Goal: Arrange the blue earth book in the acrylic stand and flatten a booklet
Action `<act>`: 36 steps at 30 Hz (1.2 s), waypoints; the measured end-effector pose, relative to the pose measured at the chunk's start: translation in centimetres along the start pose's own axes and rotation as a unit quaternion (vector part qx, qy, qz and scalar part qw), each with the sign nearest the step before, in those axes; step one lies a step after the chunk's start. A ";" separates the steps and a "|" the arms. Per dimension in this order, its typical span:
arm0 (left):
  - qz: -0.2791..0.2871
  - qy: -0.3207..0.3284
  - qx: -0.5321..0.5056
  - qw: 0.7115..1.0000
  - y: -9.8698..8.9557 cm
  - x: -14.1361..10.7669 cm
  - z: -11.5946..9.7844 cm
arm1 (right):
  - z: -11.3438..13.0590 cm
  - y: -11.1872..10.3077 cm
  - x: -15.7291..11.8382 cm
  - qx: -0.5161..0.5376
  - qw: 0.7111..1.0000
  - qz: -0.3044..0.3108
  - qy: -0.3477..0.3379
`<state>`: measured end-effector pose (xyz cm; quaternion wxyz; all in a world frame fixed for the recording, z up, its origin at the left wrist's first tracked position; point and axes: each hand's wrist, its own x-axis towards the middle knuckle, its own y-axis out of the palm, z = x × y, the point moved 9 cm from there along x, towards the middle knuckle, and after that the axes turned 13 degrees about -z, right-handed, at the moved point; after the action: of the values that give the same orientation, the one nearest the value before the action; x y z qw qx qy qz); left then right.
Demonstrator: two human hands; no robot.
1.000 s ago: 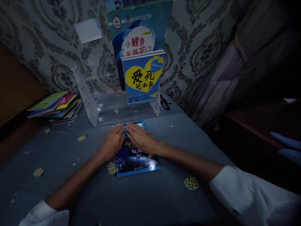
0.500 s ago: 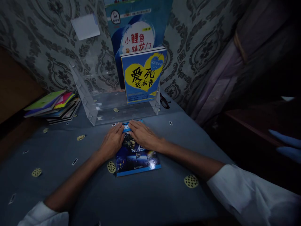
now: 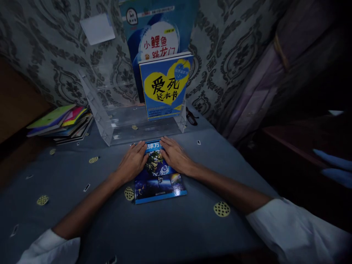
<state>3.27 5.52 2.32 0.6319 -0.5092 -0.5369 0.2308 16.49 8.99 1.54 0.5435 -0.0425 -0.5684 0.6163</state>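
A blue book with a picture of the Earth on its cover [image 3: 158,185] lies flat on the table, in front of a clear acrylic bookstand [image 3: 126,135]. My left hand [image 3: 134,161] rests along the book's upper left edge, fingers stretched forward. On the upper right of the cover lies my right hand [image 3: 175,156], also flat with extended fingers. Between them part of the white title and the Earth picture show. Standing in the bookstand are a blue and yellow book [image 3: 166,88] and, behind it, a taller blue book [image 3: 158,33].
A stack of colourful books [image 3: 62,123] sits at the table's left back. Dark-framed glasses [image 3: 191,117] lie right of the bookstand. The blue tablecloth [image 3: 170,231] has a pineapple print. Patterned wall covering rises behind, with a tied curtain [image 3: 255,84] at right.
My right hand has slid to the right across the cover, widening the gap between my hands and uncovering more of the title and the Earth picture. My left hand stays near its place.
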 end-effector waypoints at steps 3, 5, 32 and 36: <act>0.023 0.017 -0.020 0.999 0.8 1.1 -0.8 | -0.2 0.2 0.0 0.006 1.000 0.001 0.000; 0.032 0.030 -0.032 0.999 1.5 2.0 -1.4 | -0.3 0.2 -0.1 0.014 1.000 -0.002 0.003; 0.054 0.091 -0.081 0.991 3.1 5.1 -4.5 | 0.2 -2.0 -2.5 0.092 0.996 0.015 -0.008; 0.041 0.087 -0.069 0.993 2.8 5.0 -4.4 | 0.3 -1.9 -2.3 0.104 0.994 0.037 -0.013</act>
<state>9.63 9.03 2.49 0.6296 -0.5912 -0.4730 0.1743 18.38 6.71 1.76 0.5141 0.0010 -0.5063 0.6924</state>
